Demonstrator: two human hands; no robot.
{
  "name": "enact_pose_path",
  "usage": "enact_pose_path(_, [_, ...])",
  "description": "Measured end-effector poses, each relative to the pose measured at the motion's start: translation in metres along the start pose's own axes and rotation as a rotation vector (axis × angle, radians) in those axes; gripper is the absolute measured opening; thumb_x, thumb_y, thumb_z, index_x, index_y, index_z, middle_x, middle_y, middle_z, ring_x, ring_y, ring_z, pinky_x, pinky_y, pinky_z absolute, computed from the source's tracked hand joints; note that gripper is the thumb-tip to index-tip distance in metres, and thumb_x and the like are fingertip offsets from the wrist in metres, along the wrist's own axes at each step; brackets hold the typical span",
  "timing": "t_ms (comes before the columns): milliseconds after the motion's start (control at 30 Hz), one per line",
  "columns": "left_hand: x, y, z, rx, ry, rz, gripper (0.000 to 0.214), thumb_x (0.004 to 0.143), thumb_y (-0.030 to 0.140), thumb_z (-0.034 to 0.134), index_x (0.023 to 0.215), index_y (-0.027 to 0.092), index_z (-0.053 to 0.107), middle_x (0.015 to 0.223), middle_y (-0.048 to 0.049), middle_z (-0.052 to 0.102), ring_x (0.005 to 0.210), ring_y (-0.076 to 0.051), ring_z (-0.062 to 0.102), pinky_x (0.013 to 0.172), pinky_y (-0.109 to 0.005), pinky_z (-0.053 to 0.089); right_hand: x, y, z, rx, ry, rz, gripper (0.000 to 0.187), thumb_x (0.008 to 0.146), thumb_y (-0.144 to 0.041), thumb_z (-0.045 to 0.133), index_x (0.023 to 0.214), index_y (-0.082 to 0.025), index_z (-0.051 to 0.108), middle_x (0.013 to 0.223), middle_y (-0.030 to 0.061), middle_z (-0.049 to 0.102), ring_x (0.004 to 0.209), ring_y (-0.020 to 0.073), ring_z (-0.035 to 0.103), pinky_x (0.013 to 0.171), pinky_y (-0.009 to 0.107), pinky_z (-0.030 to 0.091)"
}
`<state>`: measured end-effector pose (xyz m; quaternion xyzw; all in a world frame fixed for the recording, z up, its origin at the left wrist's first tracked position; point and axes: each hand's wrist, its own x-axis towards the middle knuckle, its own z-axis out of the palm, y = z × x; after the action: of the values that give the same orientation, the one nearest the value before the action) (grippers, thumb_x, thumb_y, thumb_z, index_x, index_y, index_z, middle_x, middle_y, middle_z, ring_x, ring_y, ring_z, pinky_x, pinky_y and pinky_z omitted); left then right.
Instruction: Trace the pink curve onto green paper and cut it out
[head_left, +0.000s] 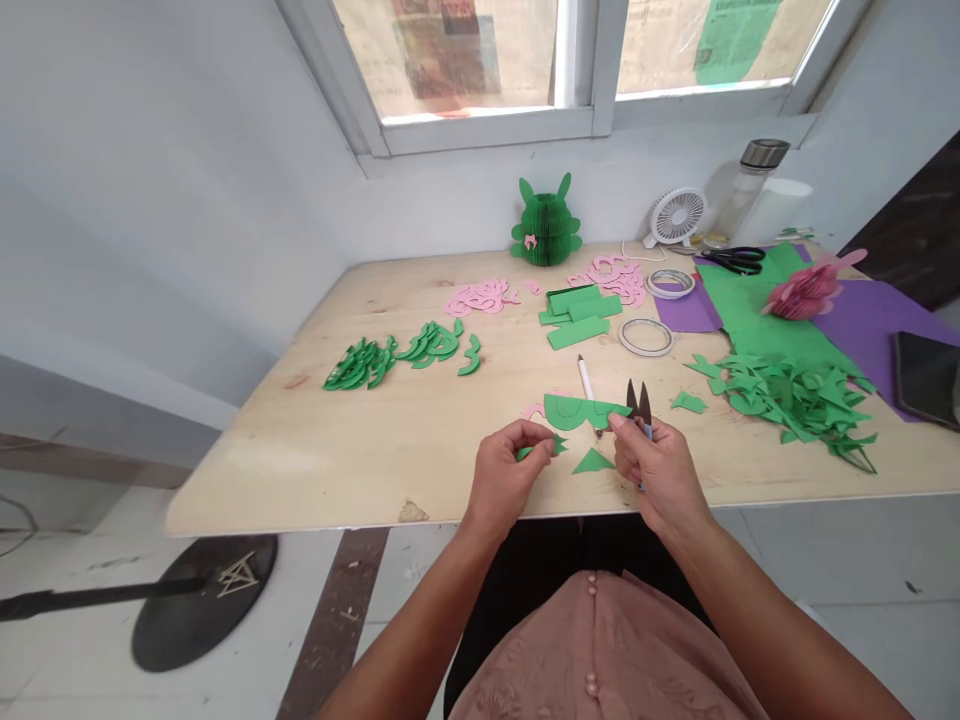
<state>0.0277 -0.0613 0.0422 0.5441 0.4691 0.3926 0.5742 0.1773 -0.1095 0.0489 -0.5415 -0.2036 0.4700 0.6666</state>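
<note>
Head view: left hand (504, 478) pinches a small green paper scrap (559, 444). Right hand (654, 470) clasps snips (639, 400), fingertips touching the green cutout (574, 410).

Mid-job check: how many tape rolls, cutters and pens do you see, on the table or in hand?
Tape rolls: 2
Cutters: 2 (black scissors on the table, snips in the right hand)
Pens: 1
Total: 5
</note>
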Motion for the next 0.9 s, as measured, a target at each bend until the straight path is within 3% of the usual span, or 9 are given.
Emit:
enact_pose_path(133, [0.008, -0.008, -0.005, 0.211, 0.095, 0.219, 0.014, 0.07, 0.019, 0.065, 0.08, 0.024, 0.073, 0.091, -0.0054, 0.071, 0.092, -0.023, 0.06, 0.087, -0.034, 0.044, 0.0, 0.003, 0.0, 0.014, 0.005, 0.01, 0.034, 0.063, -0.041, 0.078, 0.062, -0.017, 0.054, 0.047, -0.0111, 0.026, 0.041, 0.0036, 0.015, 0.039, 0.023, 0.008])
enact_pose_path(233, [0.004, -0.005, -0.004, 0.227, 0.165, 0.328, 0.019, 0.071, 0.017, 0.064, 0.085, 0.026, 0.074, 0.104, -0.0055, 0.069, 0.108, -0.025, 0.055, 0.099, -0.038, 0.038, 0.0, 0.004, 0.001, 0.031, 0.006, 0.013, 0.035, 0.063, -0.041, 0.078, 0.061, -0.017, 0.052, 0.048, -0.0108, 0.027, 0.041, 0.0037, 0.016, 0.039, 0.023, 0.007])
enact_pose_path(367, [-0.009, 0.003, 0.002, 0.089, 0.197, 0.218, 0.017, 0.072, 0.024, 0.068, 0.089, 0.023, 0.073, 0.102, -0.0062, 0.069, 0.104, -0.025, 0.058, 0.097, -0.037, 0.04, -0.001, 0.006, 0.003, 0.056, 0.006, 0.015, 0.04, 0.064, -0.04, 0.078, 0.056, -0.019, 0.044, 0.048, -0.0103, 0.028, 0.041, 0.0043, 0.017, 0.04, 0.023, 0.008])
enact_pose_path(567, [-0.018, 0.008, 0.012, -0.039, 0.12, 0.073, 0.021, 0.074, 0.036, 0.069, 0.085, 0.018, 0.072, 0.097, -0.0067, 0.071, 0.094, -0.023, 0.061, 0.086, -0.032, 0.045, -0.005, 0.011, 0.006, 0.068, -0.015, 0.006, 0.044, 0.064, -0.04, 0.078, 0.053, -0.02, 0.04, 0.048, -0.0099, 0.026, 0.042, 0.0048, 0.017, 0.039, 0.023, 0.011])
enact_pose_path(767, [-0.011, 0.011, 0.015, -0.234, 0.122, 0.017, 0.022, 0.071, 0.037, 0.071, 0.069, 0.016, 0.066, 0.072, -0.0007, 0.067, 0.067, -0.013, 0.057, 0.064, -0.023, 0.044, -0.009, 0.012, 0.005, 0.013, -0.058, 0.001, 0.037, 0.066, -0.044, 0.076, 0.059, -0.017, 0.051, 0.05, -0.0093, 0.026, 0.044, 0.0052, 0.016, 0.039, 0.022, 0.011])
enact_pose_path(900, [-0.007, 0.018, 0.006, -0.208, 0.095, 0.013, 0.022, 0.069, 0.037, 0.072, 0.068, 0.015, 0.066, 0.071, -0.0018, 0.067, 0.066, -0.014, 0.056, 0.064, -0.024, 0.044, -0.008, 0.01, 0.001, -0.035, -0.062, -0.02, 0.036, 0.066, -0.047, 0.075, 0.07, -0.014, 0.061, 0.051, -0.009, 0.027, 0.045, 0.0055, 0.017, 0.039, 0.022, 0.01])
